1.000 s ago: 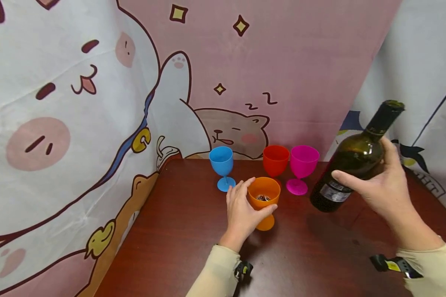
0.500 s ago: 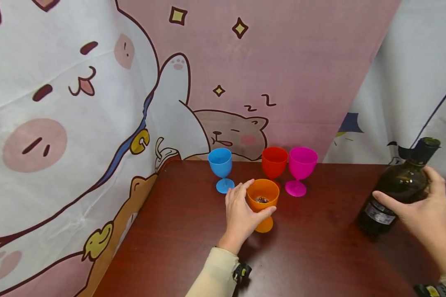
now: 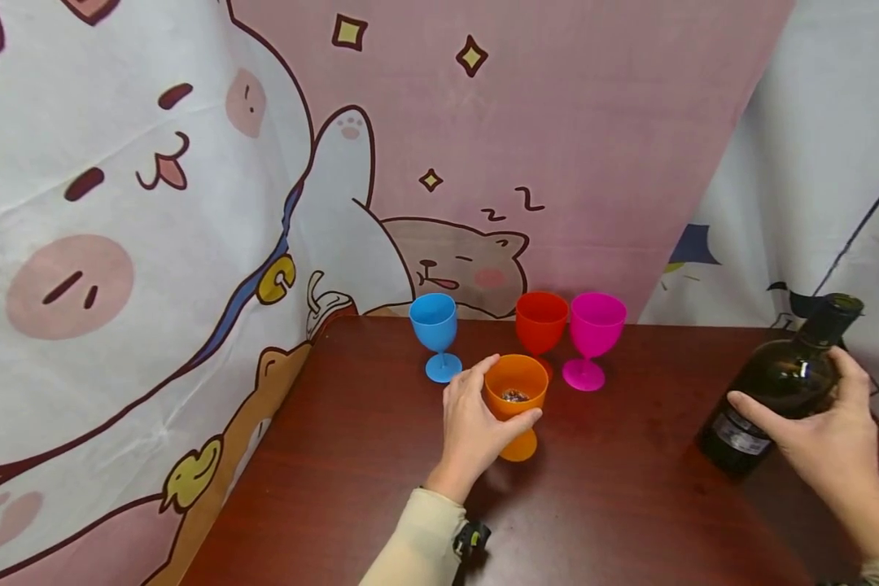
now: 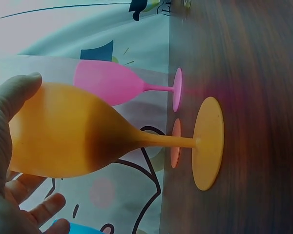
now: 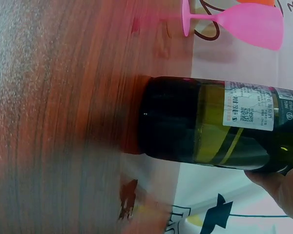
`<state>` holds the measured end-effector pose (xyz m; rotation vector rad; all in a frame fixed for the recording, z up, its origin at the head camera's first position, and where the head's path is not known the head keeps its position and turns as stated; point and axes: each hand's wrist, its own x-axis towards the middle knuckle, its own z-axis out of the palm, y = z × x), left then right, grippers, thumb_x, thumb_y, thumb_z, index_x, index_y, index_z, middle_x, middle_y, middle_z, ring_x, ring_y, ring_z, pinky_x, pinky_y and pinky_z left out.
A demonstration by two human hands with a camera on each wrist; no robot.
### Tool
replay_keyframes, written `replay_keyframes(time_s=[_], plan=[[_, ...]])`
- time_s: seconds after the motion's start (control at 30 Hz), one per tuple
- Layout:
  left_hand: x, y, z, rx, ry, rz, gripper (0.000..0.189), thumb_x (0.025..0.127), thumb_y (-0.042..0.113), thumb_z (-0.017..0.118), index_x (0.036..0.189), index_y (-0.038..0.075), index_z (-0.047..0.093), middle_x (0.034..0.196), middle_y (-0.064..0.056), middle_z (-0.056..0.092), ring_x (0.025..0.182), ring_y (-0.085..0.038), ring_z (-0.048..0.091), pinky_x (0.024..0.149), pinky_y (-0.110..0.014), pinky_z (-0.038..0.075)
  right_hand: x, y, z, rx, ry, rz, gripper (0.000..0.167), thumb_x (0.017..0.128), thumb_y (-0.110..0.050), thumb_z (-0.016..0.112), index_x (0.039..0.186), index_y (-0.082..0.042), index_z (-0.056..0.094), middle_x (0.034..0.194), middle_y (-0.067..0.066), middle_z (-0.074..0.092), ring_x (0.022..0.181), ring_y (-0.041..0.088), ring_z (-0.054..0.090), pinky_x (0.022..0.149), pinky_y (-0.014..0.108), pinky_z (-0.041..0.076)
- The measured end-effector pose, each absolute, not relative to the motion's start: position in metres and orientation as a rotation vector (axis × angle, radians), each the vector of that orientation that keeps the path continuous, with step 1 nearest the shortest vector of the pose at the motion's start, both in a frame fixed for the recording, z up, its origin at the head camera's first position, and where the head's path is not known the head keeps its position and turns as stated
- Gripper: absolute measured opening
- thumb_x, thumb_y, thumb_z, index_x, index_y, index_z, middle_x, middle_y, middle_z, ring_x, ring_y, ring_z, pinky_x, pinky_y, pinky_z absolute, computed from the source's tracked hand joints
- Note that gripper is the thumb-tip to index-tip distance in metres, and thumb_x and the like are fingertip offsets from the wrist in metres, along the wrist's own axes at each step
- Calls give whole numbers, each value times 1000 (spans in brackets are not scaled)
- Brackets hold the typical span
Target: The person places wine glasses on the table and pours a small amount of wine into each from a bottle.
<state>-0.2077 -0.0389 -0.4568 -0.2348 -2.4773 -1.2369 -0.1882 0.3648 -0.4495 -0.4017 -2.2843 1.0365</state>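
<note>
My left hand [image 3: 472,427] grips the bowl of an orange goblet [image 3: 529,396], thumb on one side and fingers on the other. Something dark and glinting lies inside the bowl. In the left wrist view the goblet's foot [image 4: 208,144] is level with the tabletop. At the right, my right hand [image 3: 828,431] holds a dark green wine bottle [image 3: 780,378] round its body, neck up and leaning slightly right in the head view. A white back label [image 5: 249,106] shows in the right wrist view. The bottle's base is at the table; whether it touches is hard to tell.
Behind the orange goblet stand a blue goblet [image 3: 435,325], a red goblet [image 3: 540,321] and a magenta goblet [image 3: 597,324], near the far edge of the brown table [image 3: 630,505]. A printed cartoon cloth [image 3: 593,146] hangs behind and to the left.
The right hand has carried the wine bottle right and down toward the table, mostly in the first half second, with a slight shift since. The left hand stays on the orange goblet.
</note>
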Motion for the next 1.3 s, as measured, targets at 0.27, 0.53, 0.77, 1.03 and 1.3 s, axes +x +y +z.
replay_keyframes(time_s=[0.27, 0.53, 0.77, 1.03, 1.3], plan=[[-207, -37, -451, -208, -2509, -1271, 88, 79, 54, 91, 154, 29, 51, 136, 2, 65, 128, -17, 50, 99, -44, 54, -188, 368, -451, -360, -2301, 1056, 113, 81, -21, 91, 169, -37, 21, 170, 15, 33, 154, 42, 37, 131, 37, 24], [-228, -45, -444, -160, -2483, -1289, 89, 80, 48, 93, 154, 23, 51, 136, -3, 66, 121, -20, 58, 95, -41, 59, -187, 368, -454, -335, -2270, 1079, 116, 79, -19, 92, 168, -41, 21, 171, 13, 35, 154, 40, 38, 132, 46, 24], [-257, -51, -443, -91, -2452, -1336, 91, 82, 46, 92, 155, 17, 48, 142, -6, 67, 124, -26, 65, 102, -45, 62, -186, 371, -453, -320, -2307, 1075, 117, 82, -24, 91, 171, -33, 15, 173, 19, 31, 153, 52, 36, 129, 65, 24], [-277, -43, -440, -36, -2480, -1232, 93, 83, 45, 92, 158, 13, 46, 149, -10, 62, 130, -30, 65, 108, -48, 59, -185, 371, -452, -311, -2309, 1083, 117, 82, -24, 90, 171, -30, 15, 174, 20, 28, 154, 55, 34, 129, 66, 22], [-285, -32, -437, -11, -2469, -1141, 85, 88, 38, 89, 156, 8, 47, 155, -13, 55, 136, -32, 63, 112, -47, 56, -185, 372, -453, -291, -2301, 1091, 118, 82, -21, 90, 170, -38, 14, 173, 20, 30, 152, 50, 35, 130, 59, 22]])
